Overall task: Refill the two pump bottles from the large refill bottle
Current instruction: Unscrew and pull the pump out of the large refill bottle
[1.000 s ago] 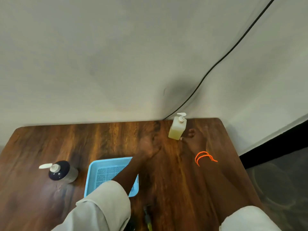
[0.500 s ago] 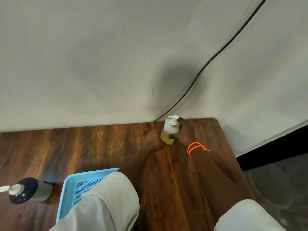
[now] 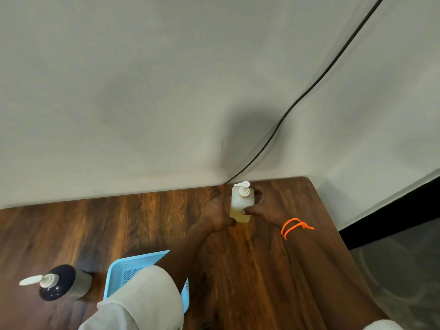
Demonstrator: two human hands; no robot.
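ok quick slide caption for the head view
Both hands grip the clear pump bottle on the wooden table.

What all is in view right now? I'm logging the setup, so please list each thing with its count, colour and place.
Clear pump bottle: one, white pump, yellowish liquid low inside, far edge of the table near the wall, between both hands.
Dark pump bottle: one, dark top, grey body, white pump, near left of the table.
Tray: one, light blue, perforated floor, near middle, partly under the left sleeve.
Table: one, dark brown wood.
Cable: one, black, running down the wall behind the table.
Wristband: one, orange, right wrist.
Left hand: touching the clear bottle's left side.
Right hand: gripping the clear bottle.
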